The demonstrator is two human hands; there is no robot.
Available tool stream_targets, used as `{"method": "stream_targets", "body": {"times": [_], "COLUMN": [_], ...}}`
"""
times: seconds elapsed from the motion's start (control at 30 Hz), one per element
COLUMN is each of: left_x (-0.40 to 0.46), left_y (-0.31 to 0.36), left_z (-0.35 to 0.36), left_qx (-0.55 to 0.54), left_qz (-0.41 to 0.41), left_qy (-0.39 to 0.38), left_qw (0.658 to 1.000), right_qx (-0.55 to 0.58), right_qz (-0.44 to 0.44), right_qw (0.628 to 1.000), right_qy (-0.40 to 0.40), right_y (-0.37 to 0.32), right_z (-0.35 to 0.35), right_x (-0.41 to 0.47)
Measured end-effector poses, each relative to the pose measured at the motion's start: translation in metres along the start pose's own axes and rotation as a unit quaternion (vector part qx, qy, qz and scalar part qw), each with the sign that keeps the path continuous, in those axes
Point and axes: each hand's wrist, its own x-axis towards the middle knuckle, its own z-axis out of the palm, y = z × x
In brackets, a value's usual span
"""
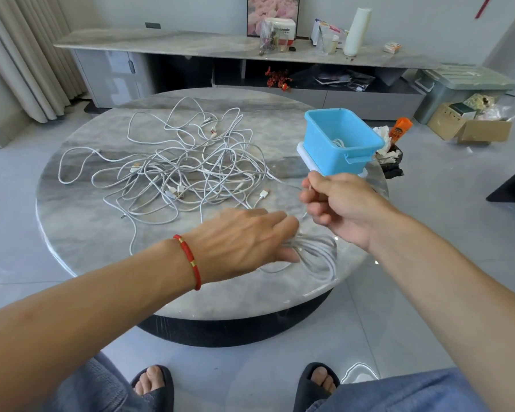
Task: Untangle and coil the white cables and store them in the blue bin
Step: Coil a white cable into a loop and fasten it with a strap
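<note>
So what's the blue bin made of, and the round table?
The bin looks like plastic: smooth, evenly blue, with a moulded rim. The table top looks like polished marble or a lookalike: grey veins and glossy reflections.

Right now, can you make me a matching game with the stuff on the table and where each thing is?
Things:
1. blue bin
2. tangled cables
3. coil
4. bracelet

Places:
A. on the left wrist
B. spread over the middle of the table
C. at the table's right edge, a cable already inside
D. at the near edge, under the left hand's fingers

Pairs: 1-C, 2-B, 3-D, 4-A
</note>
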Motion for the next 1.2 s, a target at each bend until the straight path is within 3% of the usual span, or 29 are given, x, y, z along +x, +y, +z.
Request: {"method": "stream_targets", "body": {"times": [0.1, 0.23, 0.27, 0.37, 0.4, 0.43, 0.53, 0.67, 0.73, 0.87, 0.93, 1.03, 1.07, 1.13, 1.2], "left_x": [0.001, 0.004, 0.004, 0.004, 0.003, 0.002, -0.002, -0.007, -0.008, -0.005, -0.002, 0.004, 0.007, 0.011, 0.015], "left_y": [0.008, 0.003, -0.001, -0.01, -0.013, -0.015, -0.025, -0.037, -0.037, -0.037, -0.038, -0.03, -0.026, -0.02, -0.022], "left_z": [-0.014, -0.017, -0.014, -0.006, -0.004, -0.002, -0.003, -0.005, -0.004, 0.002, 0.003, 0.005, 0.005, 0.007, 0.009], "left_qx": [-0.17, -0.299, -0.357, -0.605, -0.637, -0.656, -0.681, -0.709, -0.694, -0.601, -0.53, -0.311, -0.252, -0.23, -0.296], "left_qz": [-0.03, -0.173, -0.228, -0.354, -0.374, -0.387, -0.403, -0.418, -0.419, -0.425, -0.421, -0.391, -0.374, -0.36, -0.387], "left_qy": [0.005, 0.077, 0.078, 0.066, 0.059, 0.051, 0.018, -0.019, -0.028, -0.042, -0.044, -0.07, -0.064, -0.036, -0.023], "left_qw": [0.985, 0.935, 0.902, 0.71, 0.671, 0.646, 0.611, 0.568, 0.585, 0.676, 0.735, 0.864, 0.89, 0.903, 0.873], "right_qx": [0.051, 0.055, 0.036, 0.007, 0.004, -0.004, -0.074, -0.259, -0.293, -0.156, -0.09, -0.072, -0.071, -0.045, -0.067], "right_qz": [0.066, 0.121, 0.133, 0.139, 0.131, 0.12, 0.066, -0.11, -0.175, -0.193, -0.188, -0.193, -0.196, -0.191, -0.209], "right_qw": [0.994, 0.979, 0.977, 0.974, 0.971, 0.97, 0.969, 0.938, 0.923, 0.952, 0.962, 0.96, 0.959, 0.964, 0.964], "right_qy": [-0.064, -0.155, -0.161, -0.181, -0.199, -0.211, -0.226, -0.202, -0.18, -0.178, -0.178, -0.19, -0.191, -0.182, -0.149], "right_y": [0.006, 0.017, 0.02, 0.025, 0.025, 0.027, 0.027, 0.02, 0.019, 0.021, 0.022, 0.021, 0.021, 0.018, 0.014], "right_z": [-0.01, -0.016, -0.015, -0.012, -0.01, -0.01, -0.006, 0.001, 0.003, 0.007, 0.008, 0.009, 0.009, 0.007, -0.001], "right_x": [0.005, 0.009, 0.009, 0.008, 0.006, 0.005, -0.001, -0.011, -0.011, -0.005, -0.003, -0.003, -0.004, -0.005, -0.005]}}
